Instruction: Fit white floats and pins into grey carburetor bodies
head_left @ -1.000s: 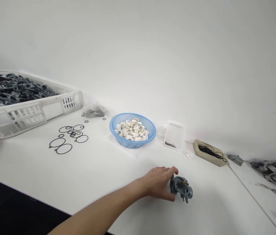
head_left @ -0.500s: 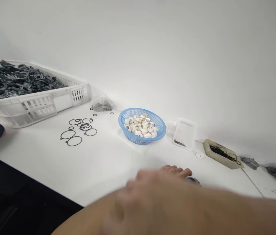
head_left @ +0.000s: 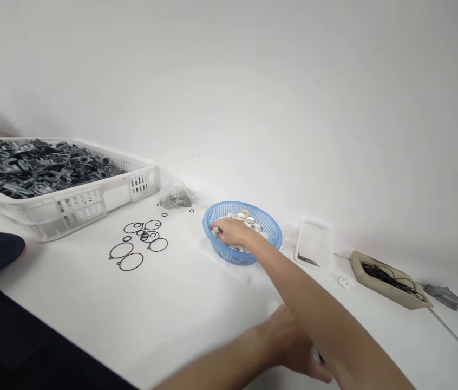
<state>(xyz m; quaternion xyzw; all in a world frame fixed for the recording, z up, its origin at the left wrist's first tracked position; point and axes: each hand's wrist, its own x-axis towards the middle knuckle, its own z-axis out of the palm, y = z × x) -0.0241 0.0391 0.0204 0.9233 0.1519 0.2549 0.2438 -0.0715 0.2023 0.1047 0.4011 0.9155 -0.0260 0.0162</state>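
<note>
Tbh I'd worry about the right forearm (head_left: 314, 298) crossing over the left hand (head_left: 292, 344): a bump could jar the mostly hidden item (head_left: 317, 356) there, can't tell if it's gripped. A snagged wrist might tip the blue basket (head_left: 231, 255) too. White plastic pieces (head_left: 250, 221) sit in it, near the bench's (head_left: 196, 309) back edge, under the right hand's (head_left: 232, 231) bent fingers; can't tell if one's pinched. Left hand's nearer the front edge.

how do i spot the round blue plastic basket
Find the large white plastic crate of grey metal parts, then look right along the white table. There sits the round blue plastic basket, the right hand inside. Its blue colour sets it apart from the white rectangular tray nearby.
</note>
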